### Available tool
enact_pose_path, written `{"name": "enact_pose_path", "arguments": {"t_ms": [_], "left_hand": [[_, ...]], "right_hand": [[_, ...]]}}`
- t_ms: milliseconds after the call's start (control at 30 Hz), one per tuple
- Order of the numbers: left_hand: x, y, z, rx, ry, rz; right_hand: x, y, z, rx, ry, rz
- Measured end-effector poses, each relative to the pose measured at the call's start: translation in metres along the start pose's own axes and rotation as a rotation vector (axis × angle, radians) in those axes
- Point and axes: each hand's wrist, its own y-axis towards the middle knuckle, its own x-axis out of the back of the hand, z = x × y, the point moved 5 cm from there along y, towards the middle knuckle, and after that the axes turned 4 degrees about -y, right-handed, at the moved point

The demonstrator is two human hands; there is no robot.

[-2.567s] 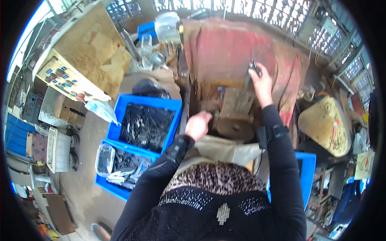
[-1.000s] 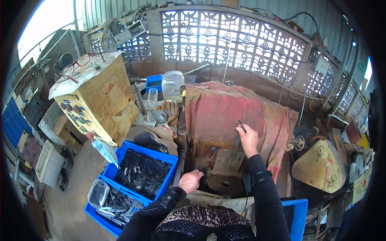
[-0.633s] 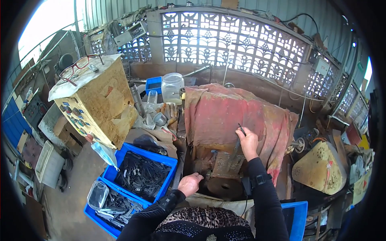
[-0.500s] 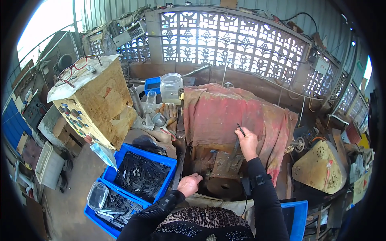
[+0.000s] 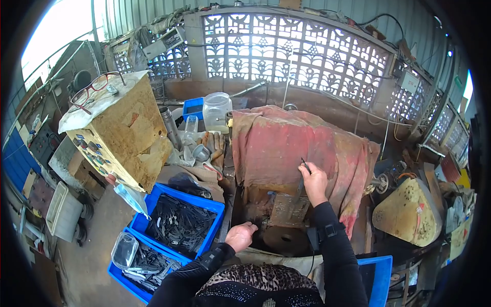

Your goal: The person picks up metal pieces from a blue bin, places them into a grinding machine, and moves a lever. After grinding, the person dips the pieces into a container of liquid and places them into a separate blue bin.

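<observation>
My right hand (image 5: 313, 182) is raised in front of the red cloth (image 5: 296, 148) draped over a machine, fingers closed on a thin dark metal piece (image 5: 302, 181) that points down toward the rusty block (image 5: 287, 210). My left hand (image 5: 240, 236) hangs low beside the round rusty disc (image 5: 284, 239), loosely curled, and I see nothing in it. Both arms wear black sleeves. A blue crate (image 5: 202, 203) of dark metal pieces sits just left of my left hand.
A second blue crate (image 5: 120, 276) with metal pieces and a clear bag lies lower left. A worn yellow box (image 5: 120, 138) with glasses on top stands at left. A clear jar (image 5: 215, 110), gloves and tubes sit behind. Another blue bin (image 5: 381, 279) is lower right; a yellow machine cover (image 5: 409, 215) at right.
The view has tilted up from the bench toward the wall. My right hand stays at the red cloth with the metal piece; my left hand has dropped lower, near the disc.
</observation>
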Motion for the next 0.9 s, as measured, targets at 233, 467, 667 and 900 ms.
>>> {"name": "enact_pose_path", "arguments": {"t_ms": [233, 467, 667, 900], "left_hand": [[-0.0058, -0.0005, 0.0034, 0.000, 0.022, 0.012], [-0.0032, -0.0008, 0.0023, 0.019, 0.014, 0.020], [-0.0033, -0.0008, 0.0022, 0.006, 0.030, -0.013], [0.0001, 0.0009, -0.0010, 0.005, 0.020, -0.010]], "right_hand": [[0.0011, 0.0000, 0.0001, -0.020, 0.000, 0.023], [0.0014, 0.0001, 0.0030, -0.020, -0.001, 0.042], [0.0007, 0.0002, 0.0034, -0.007, -0.010, 0.016], [-0.0010, 0.0004, -0.0017, -0.011, -0.009, 0.018]]}}
